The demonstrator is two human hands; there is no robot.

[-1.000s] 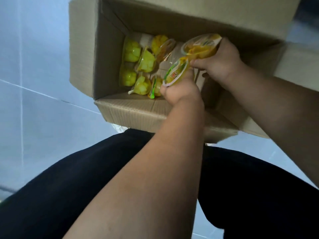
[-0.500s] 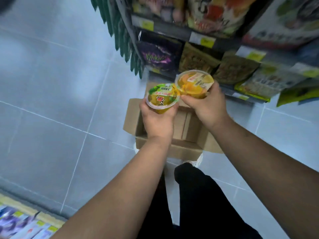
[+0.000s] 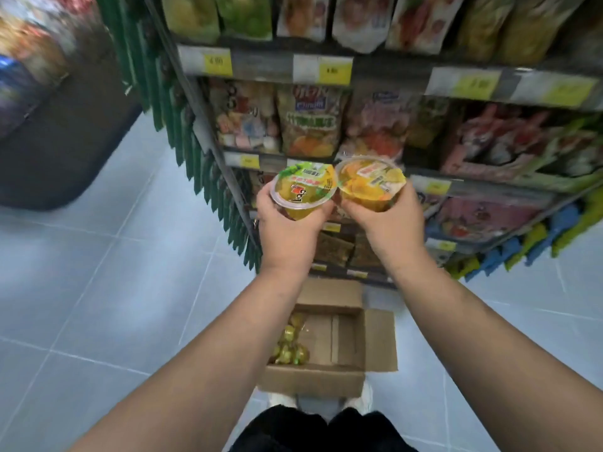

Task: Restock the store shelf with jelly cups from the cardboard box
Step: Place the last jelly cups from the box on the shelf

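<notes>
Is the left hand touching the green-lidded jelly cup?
Touching. The head view shows the left hand curled round the green-lidded jelly cup, gripping it below the rim.

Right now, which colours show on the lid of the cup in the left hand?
The lid is green and yellow with a red band; head view.

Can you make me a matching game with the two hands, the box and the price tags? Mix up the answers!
1 left hand
2 right hand
3 cardboard box
4 price tags

A on the floor
B holds the green-lidded jelly cup
C yellow, on the shelf
D holds the orange jelly cup

Pairs: 1-B, 2-D, 3-A, 4-C.
</notes>
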